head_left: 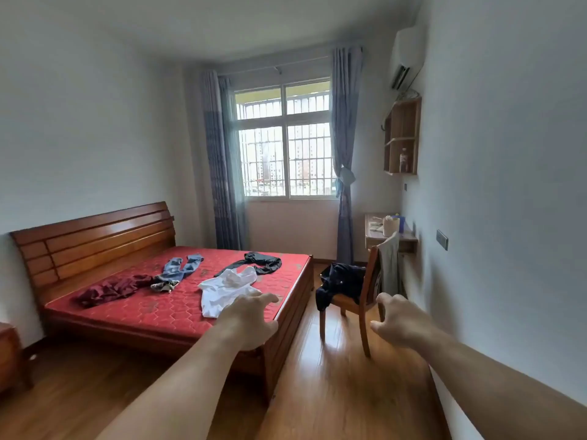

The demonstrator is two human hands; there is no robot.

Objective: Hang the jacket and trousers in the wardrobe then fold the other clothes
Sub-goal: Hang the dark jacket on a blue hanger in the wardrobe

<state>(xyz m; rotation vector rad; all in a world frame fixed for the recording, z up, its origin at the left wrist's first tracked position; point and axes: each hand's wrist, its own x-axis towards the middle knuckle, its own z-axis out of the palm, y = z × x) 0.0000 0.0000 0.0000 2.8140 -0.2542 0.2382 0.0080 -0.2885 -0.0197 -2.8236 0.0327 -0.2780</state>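
Bare hands (251,319) empty; red mattress (133,308), wood floor (333,392).

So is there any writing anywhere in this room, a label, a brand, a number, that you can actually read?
No text can be read in this view.
Bottle on the wall shelf: it has a label, but too small and blurred to read.
Air conditioner: no legible brand mark.
Clothes on the bed and the dark jacket on the chair: no print visible.
Items on the desk: too blurred to tell.
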